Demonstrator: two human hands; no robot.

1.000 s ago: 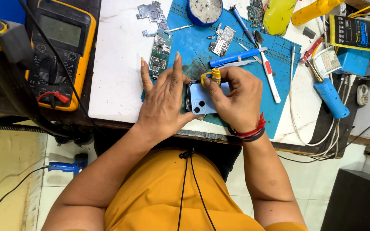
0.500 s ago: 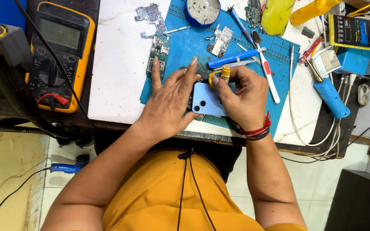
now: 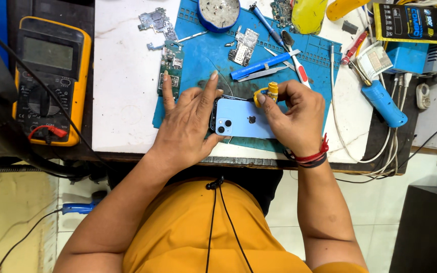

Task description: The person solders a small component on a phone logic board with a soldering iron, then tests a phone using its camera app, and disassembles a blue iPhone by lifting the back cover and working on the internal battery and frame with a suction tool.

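Note:
A light blue phone (image 3: 241, 123) lies back up on the blue work mat (image 3: 203, 55) near the table's front edge. My left hand (image 3: 188, 126) presses on the phone's left end, fingers spread over the mat. My right hand (image 3: 294, 119) rests on the phone's right end and pinches a small yellow tool (image 3: 269, 92) at the phone's top edge. A red thread band circles my right wrist.
A yellow multimeter (image 3: 51, 76) sits at left with a red lead. Green circuit boards (image 3: 171, 68), a blue pen-like tool (image 3: 261, 65), tweezers, a round blue tin (image 3: 219, 12) and a blue-handled soldering iron (image 3: 384, 103) lie around the mat. Cables hang at right.
My left hand slid from lying over the phone to its left end, uncovering more of the phone's back. My right hand stays on the yellow tool.

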